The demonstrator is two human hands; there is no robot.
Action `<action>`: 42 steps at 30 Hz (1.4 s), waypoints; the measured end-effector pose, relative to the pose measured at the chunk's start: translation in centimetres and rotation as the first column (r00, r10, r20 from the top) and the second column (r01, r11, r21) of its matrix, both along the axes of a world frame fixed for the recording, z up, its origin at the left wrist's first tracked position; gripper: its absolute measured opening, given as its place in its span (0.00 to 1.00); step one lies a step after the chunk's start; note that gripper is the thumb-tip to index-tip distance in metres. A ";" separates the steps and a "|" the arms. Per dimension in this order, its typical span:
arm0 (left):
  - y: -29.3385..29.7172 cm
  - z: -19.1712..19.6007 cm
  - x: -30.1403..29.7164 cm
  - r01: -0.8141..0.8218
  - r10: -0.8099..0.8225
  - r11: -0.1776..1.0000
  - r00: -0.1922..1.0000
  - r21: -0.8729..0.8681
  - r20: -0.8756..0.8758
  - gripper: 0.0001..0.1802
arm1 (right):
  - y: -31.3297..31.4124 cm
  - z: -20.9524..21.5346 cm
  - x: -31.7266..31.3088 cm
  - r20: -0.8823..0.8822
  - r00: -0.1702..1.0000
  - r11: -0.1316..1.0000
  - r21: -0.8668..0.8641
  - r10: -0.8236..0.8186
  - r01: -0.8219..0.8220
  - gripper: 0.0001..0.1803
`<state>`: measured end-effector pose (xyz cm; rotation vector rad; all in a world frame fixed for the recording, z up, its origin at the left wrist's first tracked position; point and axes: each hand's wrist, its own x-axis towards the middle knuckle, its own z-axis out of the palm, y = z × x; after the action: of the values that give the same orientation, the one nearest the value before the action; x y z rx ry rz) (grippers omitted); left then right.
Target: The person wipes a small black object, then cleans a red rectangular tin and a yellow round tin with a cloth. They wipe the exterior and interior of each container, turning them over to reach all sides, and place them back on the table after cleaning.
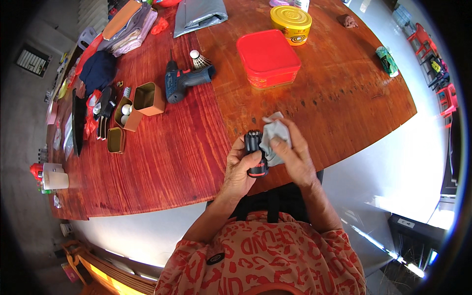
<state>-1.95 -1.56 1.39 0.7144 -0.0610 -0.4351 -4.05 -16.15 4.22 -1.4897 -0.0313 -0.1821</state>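
Over the near edge of a reddish wooden table, the person's left hand wraps its fingers around a black battery pack with a red base. The right hand pinches a crumpled grey cloth against its side. A cordless drill lies well apart, farther back.

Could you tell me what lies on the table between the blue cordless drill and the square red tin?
In the head view, only bare red-brown wooden table lies between the blue cordless drill and the square red tin; the white shuttlecock sits just above that stretch.
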 end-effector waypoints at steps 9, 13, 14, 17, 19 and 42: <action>0.5 -1.8 0.1 -0.052 0.055 0.997 0.998 0.054 -0.042 0.15 | 1.6 -0.7 -1.9 0.289 0.957 0.844 -0.521 0.035 0.126 0.28; 0.2 -1.1 0.0 -0.111 0.114 0.988 0.993 0.111 -0.019 0.14 | 0.9 -1.0 -3.0 0.276 0.957 0.881 -0.470 0.084 0.058 0.27; 0.1 -1.3 0.0 -0.132 0.132 0.984 0.991 0.119 0.002 0.15 | 0.9 -1.0 -2.9 0.262 0.964 0.886 -0.456 0.041 0.086 0.26; 0.1 -0.8 -0.2 -0.130 0.115 0.961 0.991 0.244 0.075 0.18 | 0.8 -0.8 -1.9 0.213 0.972 0.890 -0.416 -0.104 0.187 0.24; 0.2 -0.2 -0.4 -0.089 0.068 0.957 0.994 0.277 0.084 0.19 | 0.4 -0.6 -1.2 0.122 0.983 0.914 -0.366 -0.139 0.175 0.20; 0.3 -1.2 0.6 -0.106 0.135 0.984 0.967 0.142 -0.215 0.23 | -0.9 -1.6 -2.9 0.103 0.985 0.840 -0.538 0.140 -0.063 0.26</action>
<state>-1.32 -1.26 0.16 0.7882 0.2243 -0.4023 -7.00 -17.05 2.66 -2.0276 -0.2956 -0.1997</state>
